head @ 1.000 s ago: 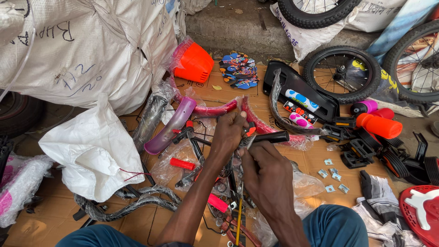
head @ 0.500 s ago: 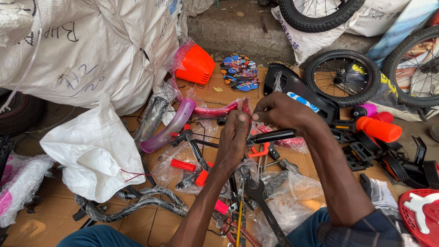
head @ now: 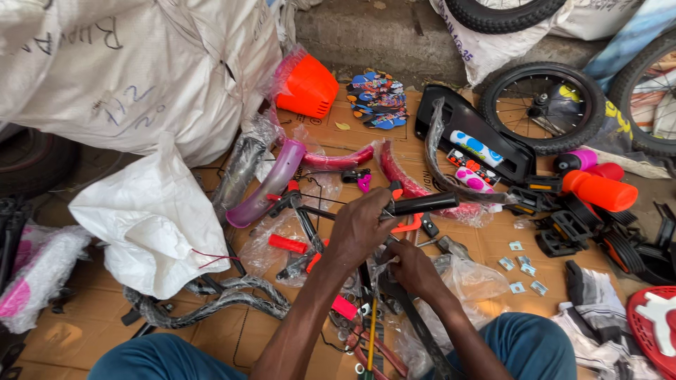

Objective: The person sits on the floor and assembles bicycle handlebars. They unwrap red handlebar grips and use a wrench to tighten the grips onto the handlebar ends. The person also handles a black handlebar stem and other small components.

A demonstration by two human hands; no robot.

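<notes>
My left hand is closed around a black handlebar, whose rubber grip sticks out to the right. Just below it, my right hand is curled, its fingertips pinching clear plastic wrapping at the bar's lower stem. Under both hands lie black metal parts, red-handled tools and a yellow-shafted tool. A pink bicycle frame in plastic lies beyond the hands on the cardboard.
Large white sacks fill the left. An orange basket, a black chain guard, orange grips, pedals and small metal clips lie ahead and right. Wheels lean at the back. My knees frame the bottom.
My right hand has pulled back from the pink frame to just under my left hand. The left hand has stayed on the handlebar.
</notes>
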